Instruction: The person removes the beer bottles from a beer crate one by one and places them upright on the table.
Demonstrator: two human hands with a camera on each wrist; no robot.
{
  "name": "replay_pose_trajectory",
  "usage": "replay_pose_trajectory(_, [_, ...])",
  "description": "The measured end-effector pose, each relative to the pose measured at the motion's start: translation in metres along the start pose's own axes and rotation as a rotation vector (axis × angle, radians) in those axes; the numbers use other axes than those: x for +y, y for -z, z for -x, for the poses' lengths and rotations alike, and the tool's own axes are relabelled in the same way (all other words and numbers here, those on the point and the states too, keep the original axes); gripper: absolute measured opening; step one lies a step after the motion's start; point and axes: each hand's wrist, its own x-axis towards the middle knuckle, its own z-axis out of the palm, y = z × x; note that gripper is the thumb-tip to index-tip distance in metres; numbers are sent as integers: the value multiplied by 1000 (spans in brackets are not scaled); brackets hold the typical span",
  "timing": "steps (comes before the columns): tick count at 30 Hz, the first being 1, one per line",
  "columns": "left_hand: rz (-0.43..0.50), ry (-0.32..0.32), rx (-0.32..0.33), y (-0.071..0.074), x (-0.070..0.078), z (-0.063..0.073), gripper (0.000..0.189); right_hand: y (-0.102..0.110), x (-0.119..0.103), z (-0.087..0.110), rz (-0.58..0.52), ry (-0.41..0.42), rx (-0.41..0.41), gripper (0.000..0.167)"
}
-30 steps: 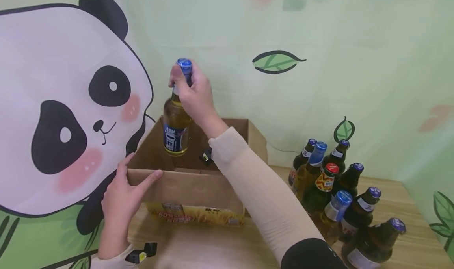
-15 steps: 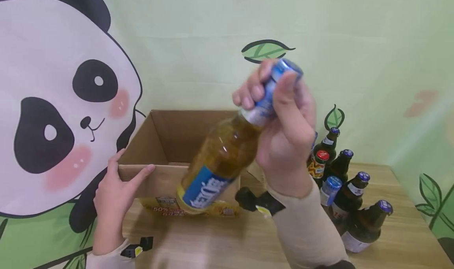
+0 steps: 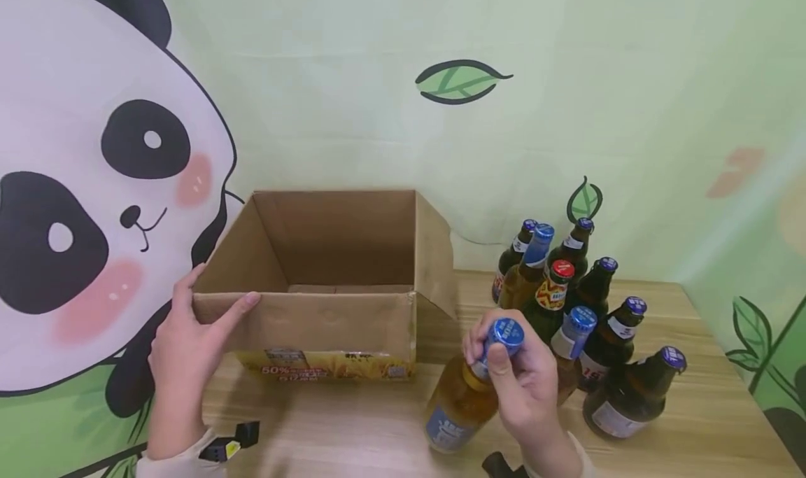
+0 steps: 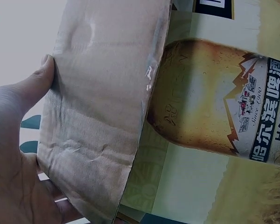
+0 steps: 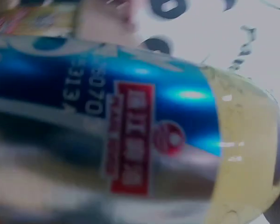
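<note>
My right hand [image 3: 525,373] grips a beer bottle [image 3: 462,411] around its neck, just under the blue cap. The amber glass and blue label lean slightly, low over the wooden table; whether the base touches it I cannot tell. Close up and blurred in the right wrist view, a bottle [image 5: 172,130] shows a blue and silver label with a red patch. My left hand [image 3: 189,352] holds the front left corner of an open cardboard box [image 3: 321,324], thumb over the rim. In the left wrist view that thumb presses the brown cardboard flap [image 4: 98,102]; its other fingers are partly hidden.
Several capped beer bottles [image 3: 623,401] stand grouped on the right of the table [image 3: 352,436], close beside my right hand. One has a red cap [image 3: 562,269]. The box's right flap [image 3: 434,254] sticks outward. Behind everything hangs a green backdrop [image 3: 340,114] with a panda.
My right hand has carried the bottle out from above the box, to the right and down toward the table. My left hand has kept its hold on the box corner.
</note>
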Motion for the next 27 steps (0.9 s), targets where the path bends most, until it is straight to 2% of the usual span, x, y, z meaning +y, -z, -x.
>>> replay_pose_trajectory(5, [-9,21,-6,1,-2,0,105,13,25,21,196,-44,45,14])
replay_pose_trajectory(8, [-11,19,-8,1,-2,-1,105,19,34,27,266,-87,82,7])
replay_pose_trajectory(12, [-12,13,-12,0,-1,-2,106,23,40,33,316,-154,121,9])
replay_pose_trajectory(20, [-2,11,-16,-1,1,-1,108,27,46,39,362,-212,167,12])
replay_pose_trajectory(23, [0,13,-18,-1,2,-1,108,29,51,39,364,-196,182,13])
replay_pose_trajectory(27, [1,15,-12,0,1,-1,108,31,62,37,397,-121,181,12])
